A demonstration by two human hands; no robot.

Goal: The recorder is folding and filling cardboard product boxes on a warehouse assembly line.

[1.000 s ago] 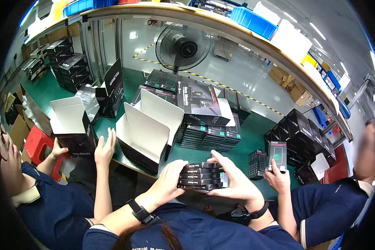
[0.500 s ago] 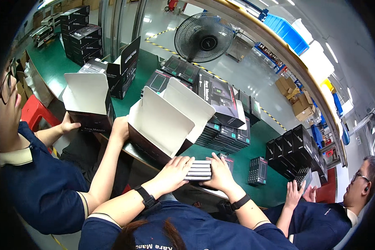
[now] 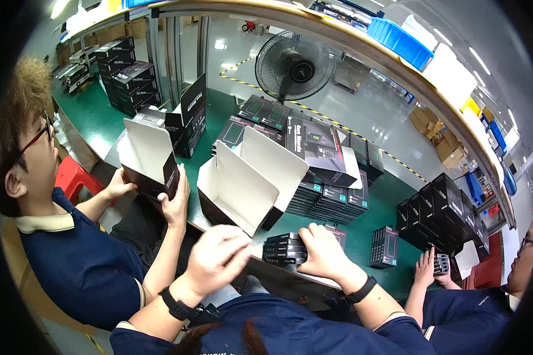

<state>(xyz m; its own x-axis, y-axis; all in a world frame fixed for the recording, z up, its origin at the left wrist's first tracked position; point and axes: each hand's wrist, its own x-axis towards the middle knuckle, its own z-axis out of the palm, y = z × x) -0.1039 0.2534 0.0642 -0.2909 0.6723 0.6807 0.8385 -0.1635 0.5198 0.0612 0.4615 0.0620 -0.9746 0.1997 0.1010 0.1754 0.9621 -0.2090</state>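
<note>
A short stack of thin black boxes stands at the front edge of the green table, several boxes high. My right hand is closed around its right end. To the left of the stack, my left hand hangs in the air, touching nothing, its fingers loosely bent and apart, slightly blurred. Just beyond it sits a large black carton with its white-lined flaps standing up. Its inside bottom is hidden from me.
Piles of flat black boxes rise behind the carton, with a larger printed box on top. A small upright stack stands to the right. Co-workers sit on both sides, the left one holding an open carton. A fan stands beyond.
My left hand has let go of the stack and moved left and up. The stack now shows black sides instead of pale ones, still in my right hand. The view has shifted slightly.
</note>
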